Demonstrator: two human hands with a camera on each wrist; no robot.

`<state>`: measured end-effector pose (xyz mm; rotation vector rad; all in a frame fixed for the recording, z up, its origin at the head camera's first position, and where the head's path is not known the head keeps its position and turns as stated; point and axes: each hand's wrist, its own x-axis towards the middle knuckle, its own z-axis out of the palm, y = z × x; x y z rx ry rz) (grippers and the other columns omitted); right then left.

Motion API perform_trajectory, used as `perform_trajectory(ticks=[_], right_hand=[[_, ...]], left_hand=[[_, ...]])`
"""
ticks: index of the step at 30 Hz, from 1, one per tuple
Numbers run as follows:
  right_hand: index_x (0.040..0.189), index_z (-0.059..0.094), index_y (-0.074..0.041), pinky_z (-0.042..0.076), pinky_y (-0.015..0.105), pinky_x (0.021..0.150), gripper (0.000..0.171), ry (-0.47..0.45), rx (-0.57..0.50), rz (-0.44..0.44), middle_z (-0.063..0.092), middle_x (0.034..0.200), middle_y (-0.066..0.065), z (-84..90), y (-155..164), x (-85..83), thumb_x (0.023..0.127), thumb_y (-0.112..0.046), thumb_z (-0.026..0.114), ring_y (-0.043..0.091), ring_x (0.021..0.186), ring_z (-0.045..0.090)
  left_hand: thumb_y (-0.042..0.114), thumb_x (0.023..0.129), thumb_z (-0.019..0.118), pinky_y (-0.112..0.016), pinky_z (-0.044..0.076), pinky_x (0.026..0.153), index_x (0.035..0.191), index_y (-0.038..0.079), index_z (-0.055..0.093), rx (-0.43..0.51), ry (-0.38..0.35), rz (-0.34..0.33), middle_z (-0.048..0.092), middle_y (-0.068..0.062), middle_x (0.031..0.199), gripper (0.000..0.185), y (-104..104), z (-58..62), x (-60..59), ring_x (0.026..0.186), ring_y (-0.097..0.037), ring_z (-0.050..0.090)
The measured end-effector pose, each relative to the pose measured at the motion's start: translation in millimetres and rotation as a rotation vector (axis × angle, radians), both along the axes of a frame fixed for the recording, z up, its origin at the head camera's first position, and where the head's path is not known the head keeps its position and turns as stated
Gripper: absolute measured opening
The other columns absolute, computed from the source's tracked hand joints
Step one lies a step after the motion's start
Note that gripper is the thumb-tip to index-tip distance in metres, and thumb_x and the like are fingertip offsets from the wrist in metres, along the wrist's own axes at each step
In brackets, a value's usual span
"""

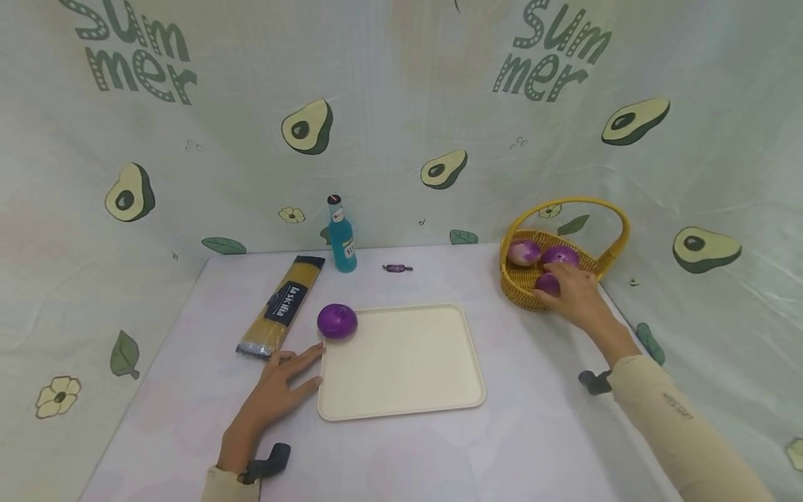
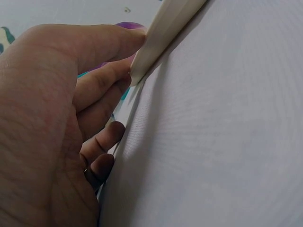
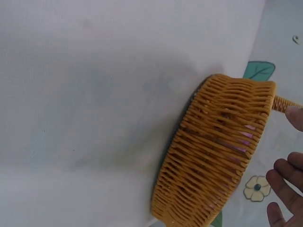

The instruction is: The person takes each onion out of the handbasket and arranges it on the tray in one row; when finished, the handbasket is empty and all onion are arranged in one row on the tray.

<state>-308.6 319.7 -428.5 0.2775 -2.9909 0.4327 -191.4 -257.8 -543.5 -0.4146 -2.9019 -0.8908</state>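
Observation:
My left hand (image 1: 276, 392) rests beside the cream tray (image 1: 401, 362), thumb and fingertips right at its left edge. In the left wrist view the fingers (image 2: 102, 85) reach the tray's side wall (image 2: 158, 40), fairly straight. A purple onion (image 1: 337, 321) sits at the tray's back left corner. Over the front rim of the yellow wicker basket (image 1: 521, 289) is my right hand (image 1: 574, 296), its thumb and fingers spread about a purple onion (image 1: 548, 283). Two more onions, one pale purple (image 1: 523, 252) and one darker (image 1: 560, 255), lie behind it. In the right wrist view nothing shows between thumb and fingers (image 3: 289, 184).
A pack of spaghetti (image 1: 282, 307) lies left of the tray. Behind the tray stand a blue bottle (image 1: 342, 240) and, to its right, a small wrapped candy (image 1: 398, 268). The basket's tall handle (image 1: 567, 201) arches above it. A printed curtain (image 1: 376, 84) hangs along the table's back edge.

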Motion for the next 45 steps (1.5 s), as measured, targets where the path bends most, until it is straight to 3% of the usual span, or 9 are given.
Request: perform_trajectory(ticks=[11, 22, 32, 45], right_hand=[[0.142, 0.040, 0.013, 0.014, 0.069, 0.104, 0.075, -0.015, -0.020, -0.028, 0.036, 0.144, 0.039, -1.4, 15.3, -16.8, 0.093, -0.034, 0.072, 0.054, 0.135, 0.027], [0.143, 0.039, 0.013, 0.013, 0.072, 0.103, 0.078, -0.069, -0.010, -0.018, 0.036, 0.143, 0.040, -17.2, 22.9, -21.6, 0.092, -0.035, 0.072, 0.055, 0.134, 0.027], [0.143, 0.034, 0.017, 0.009, 0.075, 0.103, 0.083, -0.144, -0.047, -0.076, 0.031, 0.143, 0.043, -13.8, 32.8, -33.5, 0.093, -0.038, 0.071, 0.060, 0.131, 0.025], [0.143, 0.035, 0.016, 0.015, 0.072, 0.106, 0.088, -0.190, -0.054, -0.108, 0.034, 0.140, 0.043, -17.8, 36.6, -41.2, 0.091, -0.045, 0.072, 0.060, 0.129, 0.030]], left_hand=[[0.049, 0.093, 0.065, -0.055, 0.038, 0.096, 0.147, 0.036, 0.051, -0.002, 0.001, 0.018, 0.050, 0.016, 0.148, 0.057, -1.1, -0.7, -2.2, 0.114, -0.018, 0.040], [0.049, 0.093, 0.066, -0.056, 0.040, 0.094, 0.146, 0.036, 0.052, 0.004, -0.032, 0.035, 0.052, 0.016, 0.146, 0.056, -4.3, -1.4, 12.2, 0.112, -0.016, 0.039], [0.053, 0.093, 0.064, -0.057, 0.039, 0.096, 0.147, 0.039, 0.049, -0.002, -0.038, 0.033, 0.049, 0.018, 0.148, 0.058, -1.1, -2.0, 5.0, 0.116, -0.017, 0.039], [0.052, 0.093, 0.065, -0.055, 0.038, 0.097, 0.147, 0.039, 0.050, 0.011, -0.027, 0.017, 0.048, 0.020, 0.148, 0.058, 1.4, -0.1, -1.5, 0.115, -0.016, 0.037]])
